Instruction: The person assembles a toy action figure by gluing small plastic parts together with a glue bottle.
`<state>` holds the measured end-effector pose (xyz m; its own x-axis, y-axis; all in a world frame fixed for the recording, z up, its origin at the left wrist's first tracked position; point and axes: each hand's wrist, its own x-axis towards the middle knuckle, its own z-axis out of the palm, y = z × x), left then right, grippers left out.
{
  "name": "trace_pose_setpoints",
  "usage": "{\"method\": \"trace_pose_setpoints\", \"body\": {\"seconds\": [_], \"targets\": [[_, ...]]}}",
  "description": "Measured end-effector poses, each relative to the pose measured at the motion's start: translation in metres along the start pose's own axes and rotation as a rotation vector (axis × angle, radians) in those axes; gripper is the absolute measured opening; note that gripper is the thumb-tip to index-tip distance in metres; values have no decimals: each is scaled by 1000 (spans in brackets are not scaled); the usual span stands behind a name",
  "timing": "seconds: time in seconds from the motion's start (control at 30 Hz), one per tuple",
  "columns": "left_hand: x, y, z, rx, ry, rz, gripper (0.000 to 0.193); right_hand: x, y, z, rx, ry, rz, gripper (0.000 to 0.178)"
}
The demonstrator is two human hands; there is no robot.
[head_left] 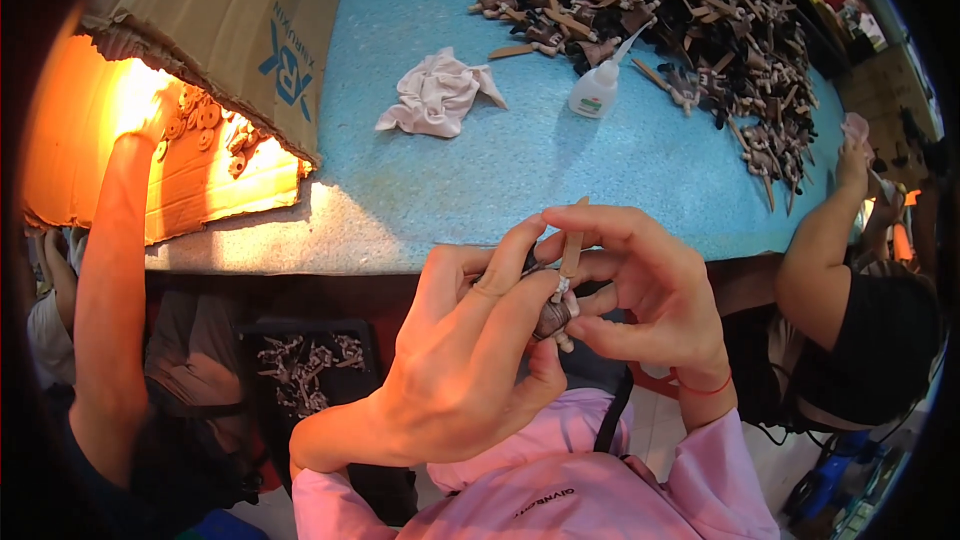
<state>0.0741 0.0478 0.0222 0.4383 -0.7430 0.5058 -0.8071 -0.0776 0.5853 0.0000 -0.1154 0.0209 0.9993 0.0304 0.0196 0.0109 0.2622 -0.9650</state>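
Note:
Close to my chest, just off the table's near edge, both hands are closed around a small toy figure (553,318) with a brown body and pale parts. My left hand (450,350) grips its body from the left, fingers wrapped over it. The fingertips of my right hand (650,290) pinch it from the other side, near a flat brown blade-shaped piece (572,252) that sticks up between the hands. My fingers hide much of the figure, so I cannot make out how the blade joins it.
On the blue tabletop (400,190) lie a crumpled pale cloth (440,95), a white squeeze bottle (597,90) with a thin nozzle, and a heap of similar figures (700,40). A cardboard box (215,20) stands left, another person's arm (110,280) reaching into it. A black tray (310,370) holds small parts.

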Motion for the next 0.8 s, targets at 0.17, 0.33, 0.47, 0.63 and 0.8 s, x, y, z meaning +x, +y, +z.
{"method": "trace_pose_setpoints", "body": {"seconds": [0.17, 0.33, 0.47, 0.63, 0.8], "targets": [[0, 0, 5, 86, 50, 14, 45, 1, 1, -1, 35, 8, 31, 64], [0, 0, 5, 124, 55, 11, 44, 1, 6, 4, 37, 65, -8, 75], [1, -2, 5, 112, 51, 15, 45, 2, 5, 4, 37, 123, 25, 82], [2, -2, 3, 97, 35, 14, 48, 4, -1, 2, 97, 95, 48, 89], [4, 0, 3, 112, 36, 9, 48, 5, -4, 4, 138, 114, 67, 89]]}}
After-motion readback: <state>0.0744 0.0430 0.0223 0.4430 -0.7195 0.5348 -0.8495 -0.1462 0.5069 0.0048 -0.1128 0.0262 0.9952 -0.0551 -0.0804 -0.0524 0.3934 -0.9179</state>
